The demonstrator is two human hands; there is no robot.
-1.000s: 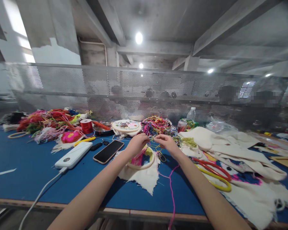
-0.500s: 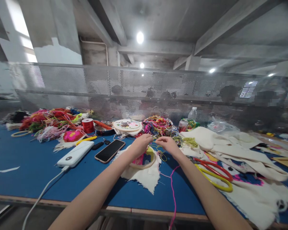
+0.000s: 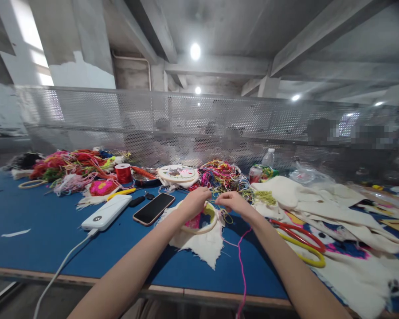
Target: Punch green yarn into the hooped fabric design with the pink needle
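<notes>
Overhead, concrete beams; below, both hands' grips, left hand (image 3: 194, 203) and right hand (image 3: 232, 201), pinch yellow thread (image 3: 214, 195) over the blue table (image 3: 46, 230).

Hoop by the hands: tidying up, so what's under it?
Cream cloth lies under the hoop, spread on the blue table. Anything beneath the cloth is hidden.

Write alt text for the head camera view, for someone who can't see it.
A person's left hand and right hand meet fingertip to fingertip, apparently working thread, just above an embroidery hoop with cream cloth on a blue table. A phone, white power bank and tangled coloured threads lie around; red and yellow hoops lie right.
</notes>
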